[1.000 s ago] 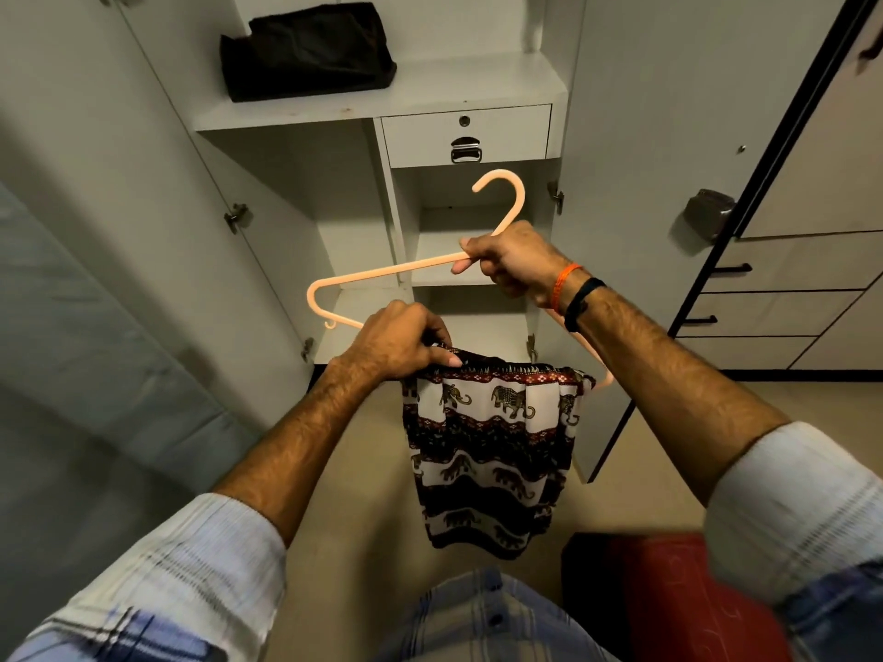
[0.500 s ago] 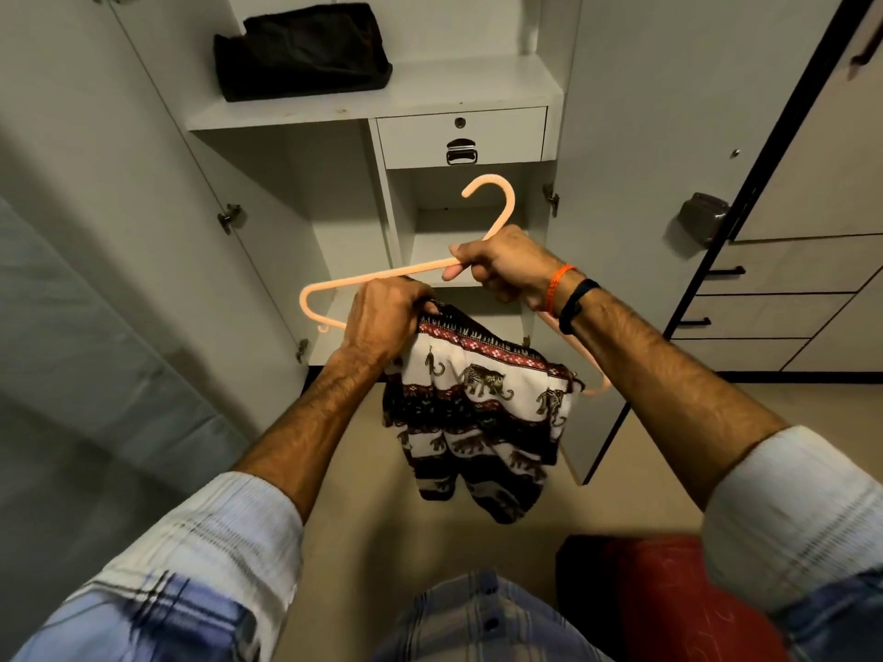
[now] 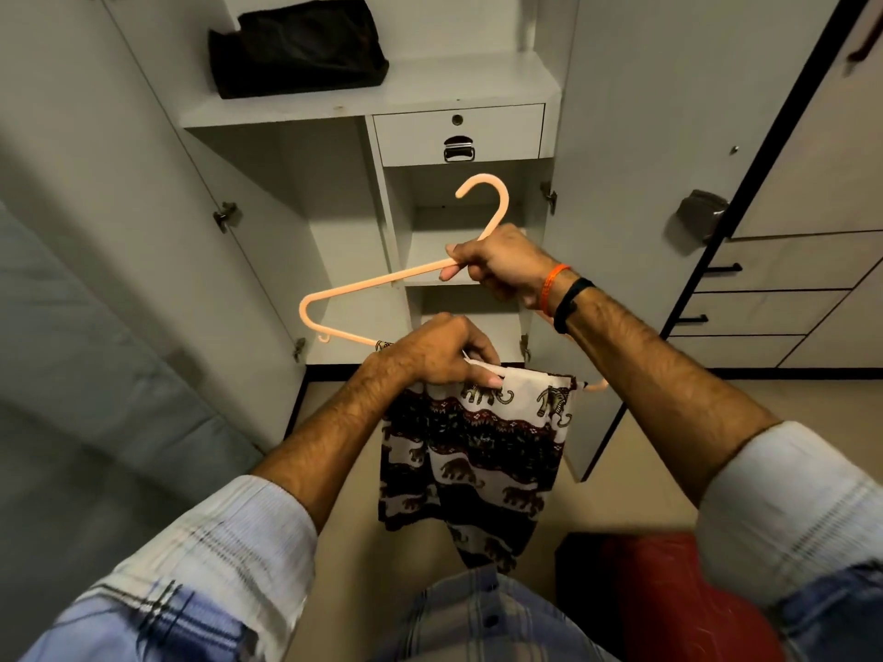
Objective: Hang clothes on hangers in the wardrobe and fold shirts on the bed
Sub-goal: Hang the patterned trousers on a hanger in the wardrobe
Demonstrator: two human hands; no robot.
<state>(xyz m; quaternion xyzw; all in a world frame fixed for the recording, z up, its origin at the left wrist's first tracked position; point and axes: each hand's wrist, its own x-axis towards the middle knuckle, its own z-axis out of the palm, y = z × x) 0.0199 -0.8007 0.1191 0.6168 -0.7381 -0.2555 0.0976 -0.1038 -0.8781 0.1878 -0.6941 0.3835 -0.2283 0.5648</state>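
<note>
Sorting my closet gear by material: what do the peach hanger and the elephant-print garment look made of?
The hanger looks like moulded plastic: one smooth, matte peach piece with a rounded hook. The elephant-print garment looks like thin woven fabric, perhaps cotton or rayon; it hangs limp over the bar in soft folds.

1. The right hand gripped a peach plastic hanger at the base of its hook, holding it up before the open wardrobe.
2. The left hand pinched the top edge of an elephant-print cloth at the hanger's lower bar; the cloth hung down from that bar.
3. A black bag lay on the wardrobe's upper shelf, toward its left end.
4. A closed drawer sat under the shelf's right end.
</note>
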